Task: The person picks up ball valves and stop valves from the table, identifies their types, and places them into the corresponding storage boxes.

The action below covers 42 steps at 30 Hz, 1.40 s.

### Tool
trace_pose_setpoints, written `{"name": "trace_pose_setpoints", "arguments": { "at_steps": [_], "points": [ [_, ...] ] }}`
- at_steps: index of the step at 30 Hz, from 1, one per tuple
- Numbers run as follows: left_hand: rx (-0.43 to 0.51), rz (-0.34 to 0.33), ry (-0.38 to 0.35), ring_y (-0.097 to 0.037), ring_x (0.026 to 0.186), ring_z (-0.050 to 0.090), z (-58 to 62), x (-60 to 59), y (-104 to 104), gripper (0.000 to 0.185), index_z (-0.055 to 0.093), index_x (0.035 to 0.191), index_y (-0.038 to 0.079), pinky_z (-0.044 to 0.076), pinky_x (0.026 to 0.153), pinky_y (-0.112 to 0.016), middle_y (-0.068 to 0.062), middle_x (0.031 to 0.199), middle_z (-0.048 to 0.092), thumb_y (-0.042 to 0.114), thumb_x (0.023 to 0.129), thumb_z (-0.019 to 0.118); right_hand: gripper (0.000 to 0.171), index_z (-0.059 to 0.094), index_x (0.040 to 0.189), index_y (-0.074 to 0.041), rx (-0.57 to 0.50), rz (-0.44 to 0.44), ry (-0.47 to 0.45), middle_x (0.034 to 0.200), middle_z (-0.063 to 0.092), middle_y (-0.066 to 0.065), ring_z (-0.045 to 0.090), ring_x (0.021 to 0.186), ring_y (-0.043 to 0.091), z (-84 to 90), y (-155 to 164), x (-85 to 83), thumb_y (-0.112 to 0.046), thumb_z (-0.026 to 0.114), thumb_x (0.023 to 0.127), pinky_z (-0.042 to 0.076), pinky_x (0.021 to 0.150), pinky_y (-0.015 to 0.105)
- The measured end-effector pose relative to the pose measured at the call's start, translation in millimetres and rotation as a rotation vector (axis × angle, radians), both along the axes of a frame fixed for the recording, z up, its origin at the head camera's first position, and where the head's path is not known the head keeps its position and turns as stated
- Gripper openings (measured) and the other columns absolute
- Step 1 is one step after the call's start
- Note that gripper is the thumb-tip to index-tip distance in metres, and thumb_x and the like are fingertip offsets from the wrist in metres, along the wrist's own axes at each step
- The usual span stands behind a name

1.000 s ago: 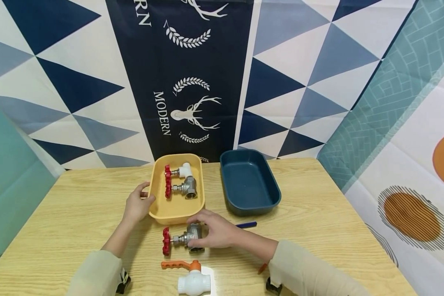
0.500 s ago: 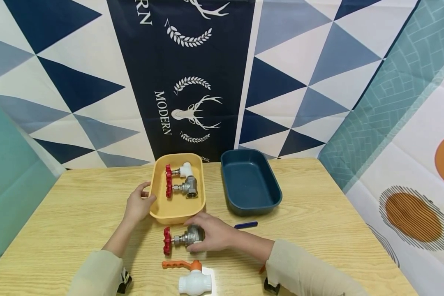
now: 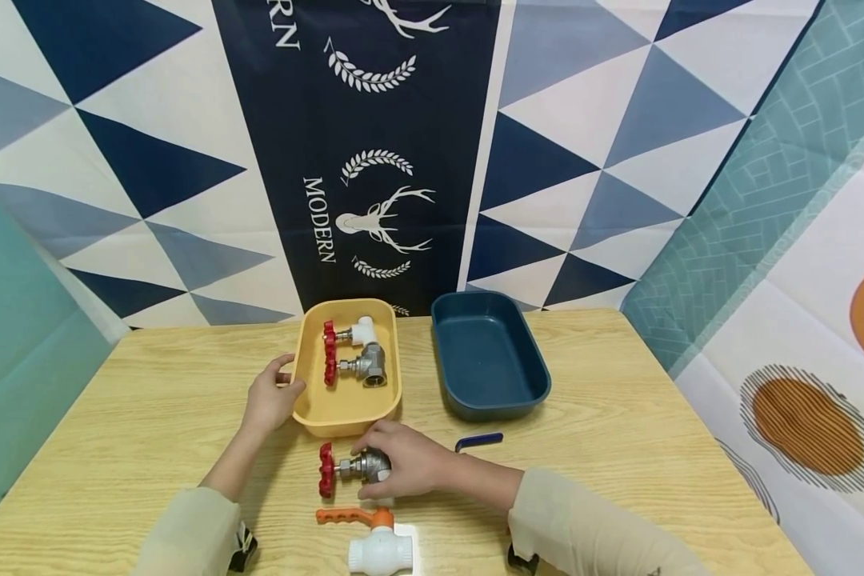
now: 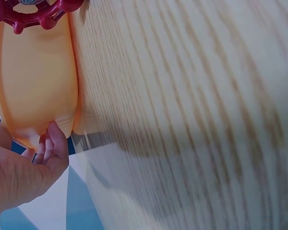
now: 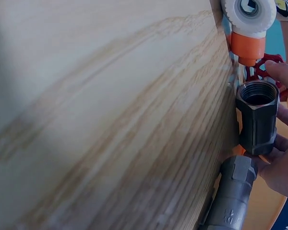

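Observation:
A metal valve with a red handwheel lies on the wooden table in front of a yellow tray. My right hand grips its threaded metal body; the fingers curl round it. My left hand holds the left rim of the yellow tray, thumb on the rim and fingertips against its outer wall. Inside the tray lie a white valve and a metal valve, each with a red handwheel.
An empty dark blue tray stands right of the yellow one. A blue pen lies in front of it. A white ball valve with an orange lever sits at the table's near edge, close to my right hand. Patterned cloth hangs behind.
My right hand has slid a little to the left and closed more tightly round the valve body. The left hand stays on the tray rim.

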<state>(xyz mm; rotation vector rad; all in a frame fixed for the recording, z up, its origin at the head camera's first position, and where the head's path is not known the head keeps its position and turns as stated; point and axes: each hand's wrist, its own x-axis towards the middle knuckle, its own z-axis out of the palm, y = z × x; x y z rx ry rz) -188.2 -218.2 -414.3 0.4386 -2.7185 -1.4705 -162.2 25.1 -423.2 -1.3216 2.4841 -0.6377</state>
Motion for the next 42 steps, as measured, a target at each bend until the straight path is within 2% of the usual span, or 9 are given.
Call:
{"name": "trace_pose_setpoints", "arguments": {
  "at_steps": [5, 12, 18, 24, 32, 42],
  "points": [
    [-0.002, 0.005, 0.002, -0.034, 0.095, 0.059, 0.5, 0.4, 0.1, 0.053, 0.038, 0.141, 0.004, 0.053, 0.063, -0.028, -0.025, 0.114, 0.051, 0.011, 0.09, 0.05, 0.049, 0.058, 0.121, -0.022, 0.031, 0.034, 0.073, 0.111, 0.056, -0.005, 0.053, 0.101, 0.005, -1.5, -4.6, 0.2, -0.045, 0.069, 0.079, 0.044, 0.085, 0.017],
    [0.009, 0.003, -0.001, -0.034, 0.094, 0.059, -0.1, -0.2, -0.6, 0.053, 0.037, 0.141, 0.004, 0.053, 0.063, -0.028, -0.025, 0.115, 0.05, 0.012, 0.091, 0.05, 0.049, 0.056, 0.124, -0.025, 0.106, 0.037, 0.15, 0.114, 0.056, -0.006, 0.053, 0.105, 0.009, -4.6, -10.5, 2.4, -0.046, 0.067, 0.081, 0.043, 0.092, 0.028],
    [0.013, -0.002, 0.001, -0.035, 0.094, 0.06, 0.4, -1.4, -1.1, 0.053, 0.037, 0.142, 0.005, 0.054, 0.063, -0.029, -0.025, 0.116, 0.05, 0.012, 0.091, 0.05, 0.05, 0.054, 0.125, -0.026, 0.14, 0.028, 0.214, 0.112, 0.056, -0.006, 0.05, 0.105, 0.011, -6.8, -12.9, 3.6, -0.046, 0.068, 0.08, 0.043, 0.09, 0.029],
    [0.011, -0.001, 0.001, -0.033, 0.092, 0.06, 0.1, -0.8, -1.6, 0.052, 0.037, 0.141, 0.005, 0.053, 0.062, -0.028, -0.024, 0.115, 0.05, 0.012, 0.092, 0.05, 0.048, 0.056, 0.123, -0.025, 0.135, 0.027, 0.201, 0.108, 0.056, -0.006, 0.05, 0.102, 0.009, -5.8, -13.4, 3.8, -0.044, 0.067, 0.081, 0.043, 0.088, 0.026],
    [0.016, -0.005, 0.01, -0.033, 0.091, 0.061, 1.7, -0.2, -1.2, 0.052, 0.037, 0.141, 0.005, 0.053, 0.061, -0.027, -0.025, 0.114, 0.05, 0.012, 0.092, 0.05, 0.056, 0.055, 0.126, -0.025, 0.182, 0.079, 0.177, 0.109, 0.053, -0.005, 0.049, 0.097, 0.007, 0.9, -8.4, -2.2, -0.048, 0.071, 0.078, 0.043, 0.081, 0.021],
    [0.016, 0.0, 0.004, -0.033, 0.092, 0.061, -0.5, 0.9, -0.3, 0.052, 0.037, 0.141, 0.005, 0.053, 0.062, -0.028, -0.025, 0.114, 0.05, 0.013, 0.092, 0.05, 0.046, 0.059, 0.118, -0.021, 0.151, 0.09, 0.172, 0.105, 0.054, -0.005, 0.048, 0.094, 0.006, 0.5, -8.1, -1.7, -0.041, 0.072, 0.078, 0.041, 0.078, 0.017]
  ]
}}
